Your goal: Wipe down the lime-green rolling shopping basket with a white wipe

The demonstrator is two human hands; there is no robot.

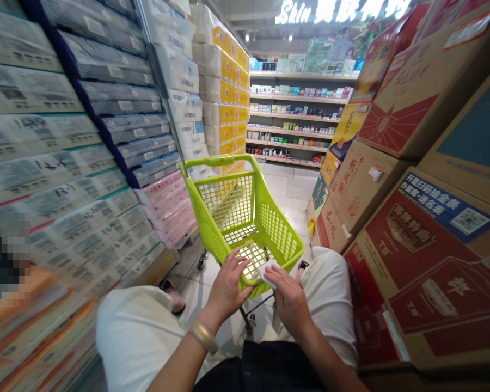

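Note:
A lime-green shopping cart (277, 218) with a lattice basket stands between my knees, tilted in view. My left hand (228, 283) is at the near left corner of its basket, fingers over the rim and thumb on the outer side. In my right hand (288, 294) is a small white wipe (268, 274), pressed to the near rim on the right. Whether it is paper or cloth I cannot tell. The basket floor shows through as an open grid with nothing lying on it. A gold-coloured bangle (204, 336) circles my left wrist.
Stacked tissue packs (57, 163) rise close on the left, with yellow-and-white packs (224, 92) beyond. Printed cartons (433, 261) pile up on the right. A tiled aisle (288, 190) leads to shelves of small boxed goods (298, 111). A metal pole (163, 90) stands behind the cart's left side.

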